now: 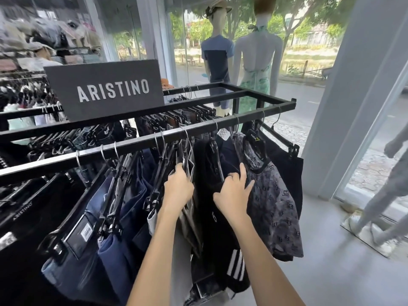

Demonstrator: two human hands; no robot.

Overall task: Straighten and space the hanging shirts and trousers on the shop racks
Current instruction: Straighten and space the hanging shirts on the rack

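My left hand (178,184): grip clenched on grey trousers (189,161) at the hanger. My right hand (233,192): fingers curled on black top (207,195), forefinger against patterned shirt (271,199); I cannot tell if it grasps. All hang from rail (132,145). Beyond: sign (106,89), mannequins (217,56).

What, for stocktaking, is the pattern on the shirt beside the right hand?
Grey short-sleeved shirt, dark monogram print; head view.

I look out through a big shop window (309,69) onto daylight and green trees. A blue-shirted mannequin (217,56) and a green-dressed mannequin (257,69) stand before it; pale pillar (353,107) right, grey floor (331,250) below.
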